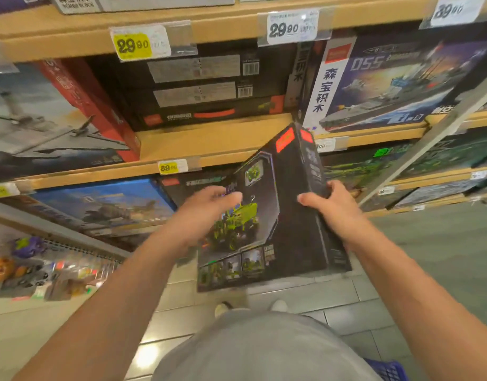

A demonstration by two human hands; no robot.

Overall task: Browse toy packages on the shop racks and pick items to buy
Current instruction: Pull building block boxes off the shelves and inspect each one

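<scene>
A black toy box with a green vehicle printed on its front is held upright and tilted in front of the wooden shelves. My right hand grips its right side edge, thumb on the front and fingers round the side. My left hand is blurred in front of the box's left part, fingers loosely bent; whether it touches the box I cannot tell.
Wooden shelf racks carry large boxed building sets: a warship box upper right, a red and grey box left, stacked black boxes at centre. Yellow price tags hang on the shelf edges. A blue basket sits bottom right on tiled floor.
</scene>
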